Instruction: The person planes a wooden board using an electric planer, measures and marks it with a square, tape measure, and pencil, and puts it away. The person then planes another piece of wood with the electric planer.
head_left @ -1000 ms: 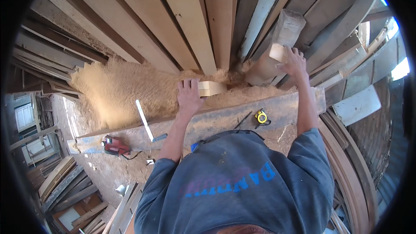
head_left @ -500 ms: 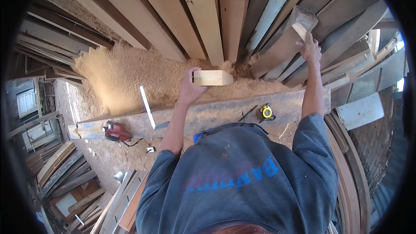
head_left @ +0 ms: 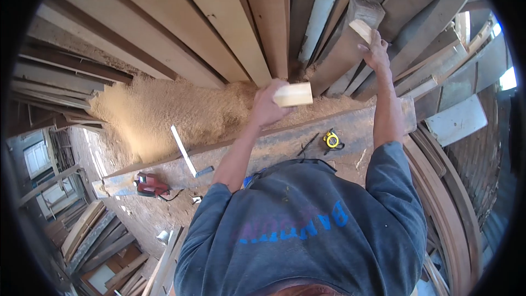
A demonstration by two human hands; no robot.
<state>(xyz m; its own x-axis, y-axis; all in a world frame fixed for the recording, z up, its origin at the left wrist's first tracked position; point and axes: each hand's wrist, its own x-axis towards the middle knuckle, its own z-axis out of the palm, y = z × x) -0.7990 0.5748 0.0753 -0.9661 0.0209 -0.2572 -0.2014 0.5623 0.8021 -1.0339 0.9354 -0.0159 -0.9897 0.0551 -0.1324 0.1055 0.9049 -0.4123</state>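
Head view, sole camera: the left hand point(head_left: 269, 105) grasps a short, pale, squared wooden block point(head_left: 294, 94), fingers wrapped around one end and the other end projecting to the right, above the heap of tan, loose sawdust point(head_left: 164, 111) (block slightly blurred, so its finer marks cannot be read). The right hand point(head_left: 376, 53) is farther forward, its fingers grasping the near end of a small, pale, slanted wooden piece point(head_left: 361, 30) beside the top of a thick, brown, squared timber post point(head_left: 342, 57); whether piece and post touch cannot be told. Long, tan, flat wooden boards point(head_left: 219, 27) lean ahead of the hands. Between the sawdust and the person's body runs a worn, grey-brown wooden plank point(head_left: 364, 125), bearing a yellow-and-black, round tape measure point(head_left: 331, 140), a thin, dark, pencil-like stick point(head_left: 309, 143) and, near its left end, a red, compact power tool point(head_left: 152, 185). A pale-bladed, dark-handled try square point(head_left: 184, 151) lies partly across the plank, its blade over the sawdust. Progress, as judged from this view: both wooden pieces are short lengths and already picked up; neither is set down or released, and the measuring tools lie unheld. What remains beyond that cannot be read here.
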